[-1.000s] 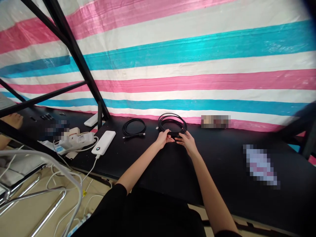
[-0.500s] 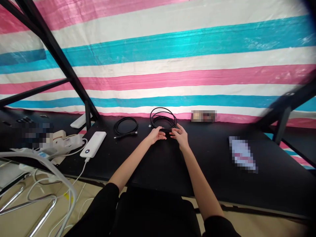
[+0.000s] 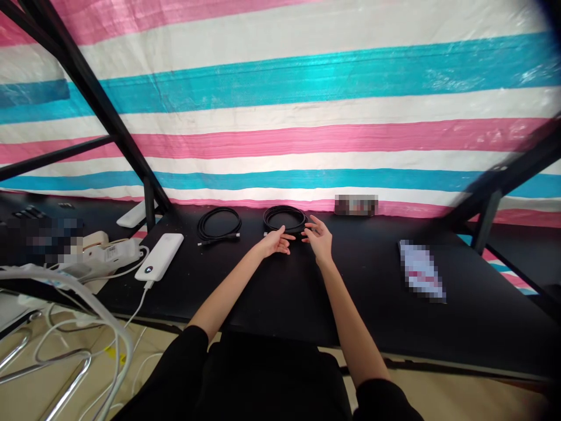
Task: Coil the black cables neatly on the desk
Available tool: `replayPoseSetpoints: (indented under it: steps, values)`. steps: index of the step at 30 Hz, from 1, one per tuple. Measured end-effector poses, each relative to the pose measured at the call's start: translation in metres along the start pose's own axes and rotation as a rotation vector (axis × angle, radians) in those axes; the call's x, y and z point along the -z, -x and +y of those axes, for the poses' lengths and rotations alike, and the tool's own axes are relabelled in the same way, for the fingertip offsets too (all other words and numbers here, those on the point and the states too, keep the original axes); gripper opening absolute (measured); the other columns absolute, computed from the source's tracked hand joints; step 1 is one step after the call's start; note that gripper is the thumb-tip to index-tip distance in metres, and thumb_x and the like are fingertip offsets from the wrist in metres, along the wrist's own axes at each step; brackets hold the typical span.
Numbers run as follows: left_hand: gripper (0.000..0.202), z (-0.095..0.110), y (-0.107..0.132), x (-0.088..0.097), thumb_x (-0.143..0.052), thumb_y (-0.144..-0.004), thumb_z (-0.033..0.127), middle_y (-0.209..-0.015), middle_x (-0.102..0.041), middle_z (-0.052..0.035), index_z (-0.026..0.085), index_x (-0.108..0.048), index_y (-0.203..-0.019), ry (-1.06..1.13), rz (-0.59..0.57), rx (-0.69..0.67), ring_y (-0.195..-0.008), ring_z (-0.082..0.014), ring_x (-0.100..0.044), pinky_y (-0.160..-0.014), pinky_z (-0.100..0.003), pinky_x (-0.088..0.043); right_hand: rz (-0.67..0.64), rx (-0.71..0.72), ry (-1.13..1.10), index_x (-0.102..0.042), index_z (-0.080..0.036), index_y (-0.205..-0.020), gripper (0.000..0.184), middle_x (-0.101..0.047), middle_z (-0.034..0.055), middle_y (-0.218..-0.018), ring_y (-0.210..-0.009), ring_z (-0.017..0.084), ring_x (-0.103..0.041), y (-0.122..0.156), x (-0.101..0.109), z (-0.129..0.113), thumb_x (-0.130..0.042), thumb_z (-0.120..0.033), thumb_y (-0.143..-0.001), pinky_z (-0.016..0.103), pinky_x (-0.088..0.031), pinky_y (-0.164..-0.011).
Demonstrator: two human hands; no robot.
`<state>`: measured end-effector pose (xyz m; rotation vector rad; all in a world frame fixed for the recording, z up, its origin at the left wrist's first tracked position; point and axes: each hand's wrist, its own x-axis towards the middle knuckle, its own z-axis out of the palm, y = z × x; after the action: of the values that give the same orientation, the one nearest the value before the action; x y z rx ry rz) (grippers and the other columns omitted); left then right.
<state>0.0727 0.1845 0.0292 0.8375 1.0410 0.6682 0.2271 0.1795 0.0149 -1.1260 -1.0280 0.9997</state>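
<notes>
Where the black table (image 3: 307,292) began at far left, a clutter of white chargers (image 3: 111,251) sat with white leads trailing off the edge. Next: white power bank (image 3: 159,264), flat, with a lead plugged into its near end. Then a small coiled black cable (image 3: 218,225), flat, untouched. Left hand (image 3: 274,241) was open, fingers loosely apart, tips at the near rim of the larger coiled black cable (image 3: 284,217); couldn't confirm contact. That coil lay flat on the table, close to the striped tarp (image 3: 307,88) at the back. Right hand (image 3: 319,238) was open too, fingers spread, just beside the coil's right rim, gripping nothing. Well to the right lay a blurred flat item (image 3: 421,270).
</notes>
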Motion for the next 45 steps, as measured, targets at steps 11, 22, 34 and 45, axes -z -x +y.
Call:
replayPoseSetpoints:
  steps: [11, 22, 34, 45]
  values:
    - [0.05, 0.033, 0.024, 0.009, -0.049, -0.083, 0.047, -0.122, -0.055, -0.0227, 0.007, -0.057, -0.112, -1.223, 0.849, -0.245, -0.118, -0.0333, -0.048, -0.096, -0.04, -0.035, 0.164, -0.044, 0.343, -0.061, -0.016, -0.115, 0.05, -0.056, 0.0105, -0.11, -0.076, 0.017, -0.061, -0.01, 0.008, 0.018, -0.057, -0.026, -0.066, 0.028, -0.055, -0.052]
    - [0.04, 0.012, -0.013, 0.024, -0.04, -0.086, 0.04, -0.109, -0.063, -0.0169, 0.01, -0.061, -0.102, -1.143, 0.78, -0.167, -0.102, -0.0272, -0.059, -0.084, -0.035, -0.042, 0.061, 0.11, 0.521, -0.067, -0.015, -0.107, 0.05, -0.067, 0.011, -0.096, -0.085, 0.024, -0.06, -0.017, 0.008, 0.036, -0.057, -0.047, -0.071, 0.042, -0.044, -0.087]
    - [0.051, -0.004, -0.006, 0.019, -0.041, -0.087, 0.045, -0.124, -0.049, -0.019, 0.011, -0.053, -0.123, -1.124, 0.873, -0.334, -0.119, -0.0322, -0.041, -0.098, -0.044, -0.03, 0.046, 0.225, 0.508, -0.052, -0.008, -0.127, 0.07, -0.065, 0.0148, -0.105, -0.079, 0.022, -0.06, -0.016, 0.013, 0.034, -0.06, -0.049, -0.071, 0.042, -0.046, -0.083]
    - [0.026, -0.016, 0.01, 0.058, -0.045, -0.085, 0.027, -0.092, -0.062, -0.009, 0.016, -0.067, -0.094, -0.898, 0.805, -0.491, -0.091, -0.0199, -0.059, -0.086, -0.032, -0.044, 0.184, 0.029, 0.341, -0.057, -0.01, -0.116, 0.06, -0.066, 0.0144, -0.101, -0.088, 0.022, -0.062, -0.019, 0.019, 0.03, -0.045, -0.055, -0.079, 0.036, -0.047, -0.084]
